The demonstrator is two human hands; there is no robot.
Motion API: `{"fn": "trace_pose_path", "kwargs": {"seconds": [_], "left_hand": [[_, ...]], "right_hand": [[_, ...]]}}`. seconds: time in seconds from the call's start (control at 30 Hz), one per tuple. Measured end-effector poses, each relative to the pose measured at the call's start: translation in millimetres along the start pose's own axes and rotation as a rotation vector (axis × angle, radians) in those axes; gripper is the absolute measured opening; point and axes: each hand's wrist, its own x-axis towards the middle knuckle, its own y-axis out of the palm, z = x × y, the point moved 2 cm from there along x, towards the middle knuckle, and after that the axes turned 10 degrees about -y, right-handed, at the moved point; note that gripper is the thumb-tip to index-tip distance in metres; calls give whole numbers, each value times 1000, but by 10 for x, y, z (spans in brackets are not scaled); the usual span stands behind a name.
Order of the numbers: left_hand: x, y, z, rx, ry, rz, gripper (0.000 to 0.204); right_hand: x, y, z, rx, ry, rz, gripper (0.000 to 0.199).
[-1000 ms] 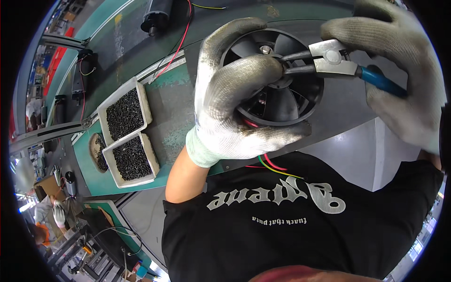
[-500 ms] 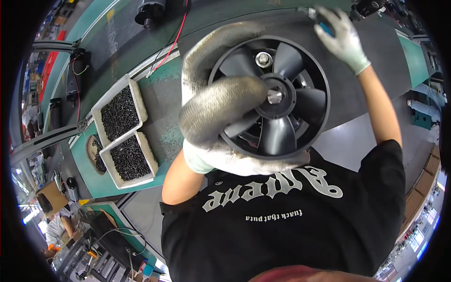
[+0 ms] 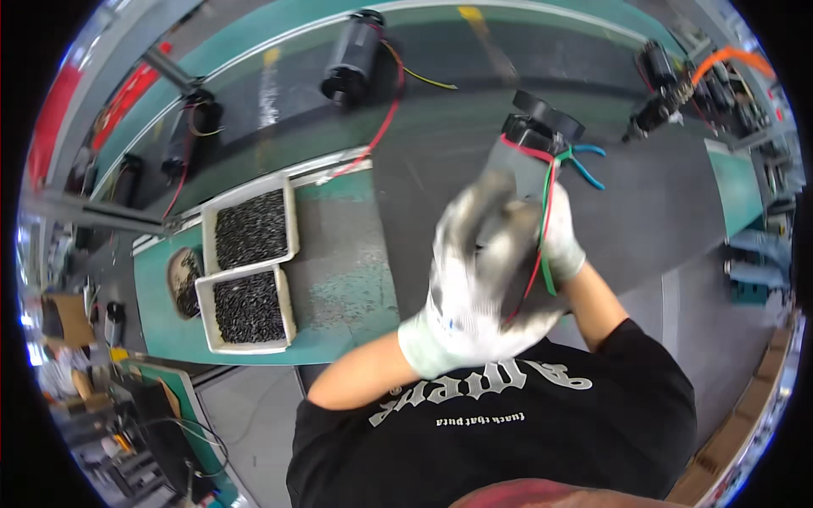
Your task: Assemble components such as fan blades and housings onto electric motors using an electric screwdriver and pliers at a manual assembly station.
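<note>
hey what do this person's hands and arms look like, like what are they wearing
Both hands wear light grey knit work gloves, smudged darker on the palms and fingers; the left hand's glove ends in a pale greenish cuff. The right hand has the same kind of glove. Forearms are bare, below the short sleeves of a black T-shirt with white lettering.

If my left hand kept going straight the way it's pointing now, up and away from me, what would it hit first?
Probably nothing new: the left hand is already wrapped around the grey motor unit. Past the unit's black end lies bare dark conveyor belt, though depth is hard to judge and the hand is blurred.
</note>
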Motion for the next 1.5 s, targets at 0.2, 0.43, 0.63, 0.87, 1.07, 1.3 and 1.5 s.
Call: {"fn": "trace_pose_path", "kwargs": {"seconds": [0.2,0.43,0.63,0.87,1.07,1.3,1.5], "left_hand": [[-991,-509,191,24,-427,170,37],[-1307,-907,294,123,-560,97,22],[-1265,-885,430,172,-668,25,22],[-1245,-918,370,74,-681,100,18],[-1593,-1142,112,86,-812,-187,20],[-1626,-1377,-99,83,-871,-311,21],[-1123,-1750,-183,521,-736,-68,17]], "right_hand": [[1493,-610,247,-218,-79,17,48],[3609,-1662,-138,-1473,-171,37,64],[3207,463,-204,-937,-491,508,65],[4673,1338,-1696,-922,78,528,56],[3833,2301,-645,-1368,-166,244,74],[3094,2109,-361,-1394,-520,666,92],[1631,1641,55,-1465,-288,634,101]]}}
